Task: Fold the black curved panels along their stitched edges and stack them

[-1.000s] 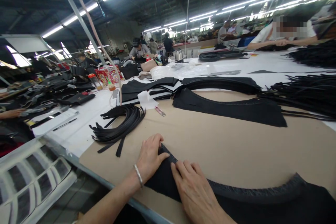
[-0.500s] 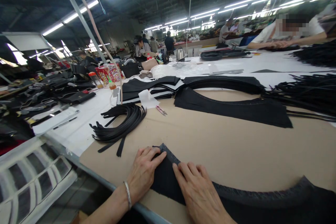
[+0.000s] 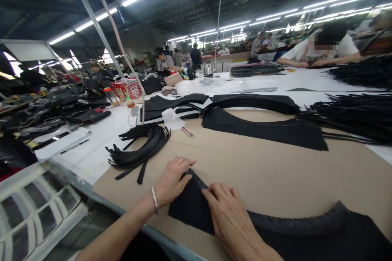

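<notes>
A large black fabric piece [image 3: 309,236] with a curved, puckered edge lies along the front of the brown board [image 3: 275,171]. At its upper left corner is my left hand [image 3: 174,179], fingers extended and apart, the thumb beside the fabric edge. My right hand [image 3: 229,212] rests on the same piece, fingertips bent down on the edge strip; whether they pinch it cannot be made out. Beyond my hands are a curved bundle of black strips [image 3: 147,144] and small pink-handled snips [image 3: 187,132].
Stacked black curved pieces [image 3: 263,124] lie farther back, with a white paper scrap [image 3: 172,119] beside them. Black strips [image 3: 352,114] pile at the right. A person [image 3: 321,49] leans over the far table. A pen [image 3: 74,147] lies at left.
My left hand has lifted slightly off the fabric corner, its fingers now stretched forward and spread. My right hand stays almost in place. The camera view has shifted slightly.
</notes>
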A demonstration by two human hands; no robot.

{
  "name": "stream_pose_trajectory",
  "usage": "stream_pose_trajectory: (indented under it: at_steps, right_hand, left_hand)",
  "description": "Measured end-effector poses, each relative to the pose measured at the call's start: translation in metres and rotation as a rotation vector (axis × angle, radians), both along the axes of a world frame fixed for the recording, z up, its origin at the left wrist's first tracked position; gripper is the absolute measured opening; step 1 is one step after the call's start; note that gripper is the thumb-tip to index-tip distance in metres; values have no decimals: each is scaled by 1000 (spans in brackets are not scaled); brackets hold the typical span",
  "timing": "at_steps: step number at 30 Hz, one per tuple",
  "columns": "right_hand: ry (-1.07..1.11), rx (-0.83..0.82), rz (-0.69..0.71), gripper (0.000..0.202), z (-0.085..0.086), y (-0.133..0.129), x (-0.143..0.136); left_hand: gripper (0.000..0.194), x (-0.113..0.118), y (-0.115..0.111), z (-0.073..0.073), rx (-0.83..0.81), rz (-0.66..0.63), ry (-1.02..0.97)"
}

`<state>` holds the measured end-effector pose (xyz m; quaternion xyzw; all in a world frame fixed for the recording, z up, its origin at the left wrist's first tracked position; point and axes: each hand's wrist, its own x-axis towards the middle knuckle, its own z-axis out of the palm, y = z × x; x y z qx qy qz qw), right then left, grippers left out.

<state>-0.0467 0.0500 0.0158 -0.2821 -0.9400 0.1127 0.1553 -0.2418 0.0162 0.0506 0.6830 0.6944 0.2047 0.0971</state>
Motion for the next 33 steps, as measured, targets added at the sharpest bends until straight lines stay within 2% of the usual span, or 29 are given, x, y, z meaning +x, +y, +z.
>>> stream_pose_trajectory:
  at_steps: [2,5,9,13,17,21,28,33]
  right_hand:
    - [40,-54,-60,35,5,1,-3]
    - [57,-120,-157,36,11,3,-11]
    - [2,-189,-224,28,18,7,-22]
    - [-49,-243,-243,17,20,13,-32]
    - [-53,-337,-240,8,16,21,-37]
    - [-35,-351,-219,5,14,25,-37]
    - [98,-359,-169,14,5,18,-33]
    - [162,-295,-112,25,-6,12,-29]
  left_hand:
    - [44,-5,10,6,-115,-118,38]
    - [43,-13,24,12,-261,-227,131]
    - [31,-19,40,16,-329,-288,173]
    - [17,-23,50,12,-363,-335,153]
    - [17,-28,52,7,-365,-362,104]
    - [16,-30,47,4,-333,-381,56]
    - [19,-26,37,-3,-208,-372,54]
    - [19,-26,30,-5,-122,-390,99]
